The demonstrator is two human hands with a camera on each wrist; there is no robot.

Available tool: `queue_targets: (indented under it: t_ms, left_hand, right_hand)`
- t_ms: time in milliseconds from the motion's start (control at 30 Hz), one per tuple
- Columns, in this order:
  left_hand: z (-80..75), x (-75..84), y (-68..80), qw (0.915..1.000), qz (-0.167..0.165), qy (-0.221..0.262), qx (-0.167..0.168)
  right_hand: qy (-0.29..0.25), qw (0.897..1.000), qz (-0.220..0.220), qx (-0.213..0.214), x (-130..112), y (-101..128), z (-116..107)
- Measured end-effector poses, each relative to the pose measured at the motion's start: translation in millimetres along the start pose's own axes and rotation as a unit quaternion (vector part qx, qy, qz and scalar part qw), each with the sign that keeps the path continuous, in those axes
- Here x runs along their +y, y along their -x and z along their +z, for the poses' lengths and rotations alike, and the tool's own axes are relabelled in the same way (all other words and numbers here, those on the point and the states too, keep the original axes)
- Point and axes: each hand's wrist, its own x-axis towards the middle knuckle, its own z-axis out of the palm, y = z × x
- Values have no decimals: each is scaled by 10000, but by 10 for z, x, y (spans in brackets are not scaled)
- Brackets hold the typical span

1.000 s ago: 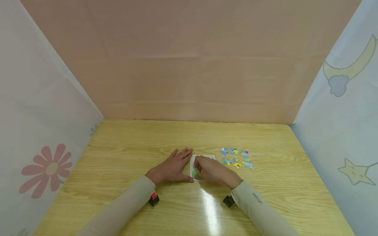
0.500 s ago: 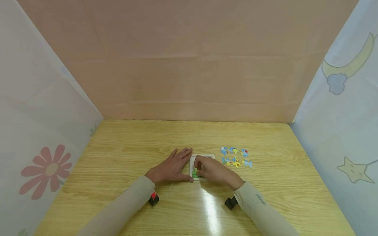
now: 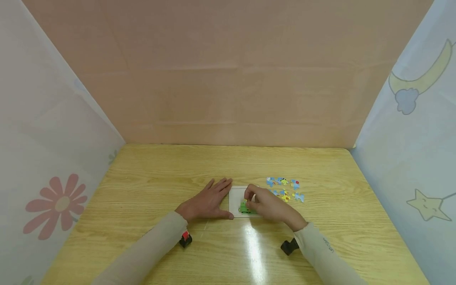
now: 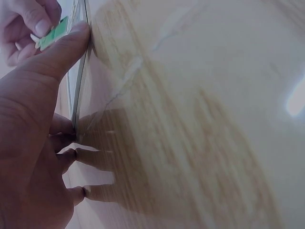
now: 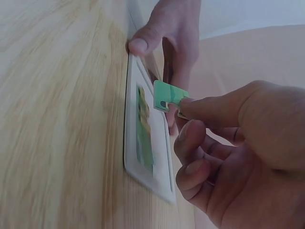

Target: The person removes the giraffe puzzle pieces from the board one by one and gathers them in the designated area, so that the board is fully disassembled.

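Note:
My right hand (image 3: 270,205) pinches a green jigsaw puzzle piece (image 5: 167,94) between thumb and forefinger, its other fingers curled in. The piece is tilted and held above a white-framed puzzle board (image 5: 132,119). Inside the board, partly blurred, lie green and yellow pieces (image 5: 144,138) along one side. To the left, my left hand (image 3: 208,202) rests with fingers stretched out, its thumb (image 4: 76,40) touching the board's near-left corner and its fingertips on the table beside the frame. My right hand covers the board's right part in the head view.
Several loose puzzle pieces (image 3: 284,182), blue, yellow and red, lie in two rows on the wooden table (image 3: 171,166) right of the board. Printed cloth walls stand at both sides, and a plain backdrop (image 3: 228,99) closes the far edge.
My right hand has moved right and lifted the green piece from the board's lower-left corner, leaving white board visible there. My left hand stays in place.

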Motion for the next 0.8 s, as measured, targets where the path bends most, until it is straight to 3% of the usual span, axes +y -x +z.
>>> queue_targets:
  t_ms: [500, 800]
  left_hand:
    - [23, -17, -7, 9999, -22, -168, -2]
    - [4, 2, 13, 10000, -3, -70, 20]
  right_hand:
    - [423, 9977, 363, 393, 281, 635, -268]
    - [551, 9961, 416, 551, 466, 703, -299]
